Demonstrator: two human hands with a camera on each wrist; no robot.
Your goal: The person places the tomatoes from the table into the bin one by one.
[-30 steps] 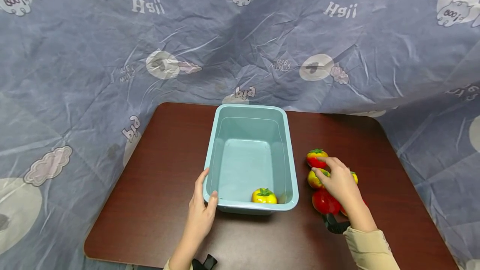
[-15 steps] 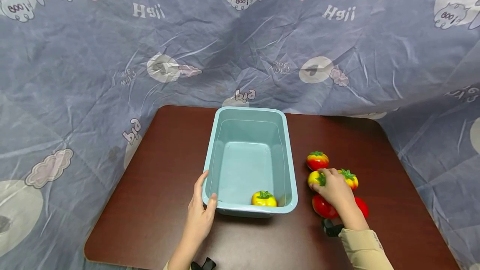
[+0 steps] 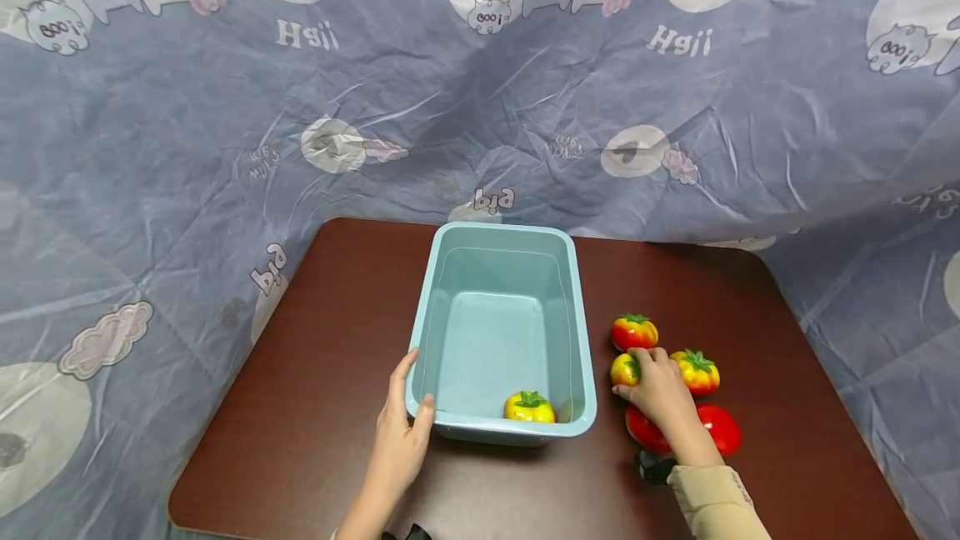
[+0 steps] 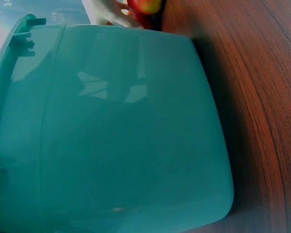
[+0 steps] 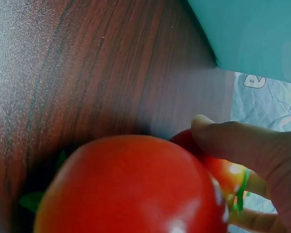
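Left hand (image 3: pixel 403 430) is gripping a light-blue rectangular plastic bin (image 3: pixel 492 348); right of it, right hand (image 3: pixel 660 391) is pinching a round yellow plastic-looking fruit (image 3: pixel 623 370), best lifted vertically.

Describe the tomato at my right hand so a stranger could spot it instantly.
Find the blue-green tub on the brown table. To its right lies a group of tomatoes. Yours is the yellow-topped tomato held by the right hand, unlike every other.

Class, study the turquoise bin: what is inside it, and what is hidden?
Inside the bin lies one yellow tomato-like fruit with green leaves, at the near end. The floor beneath it is covered, and the near rim hides the fruit's lower edge.
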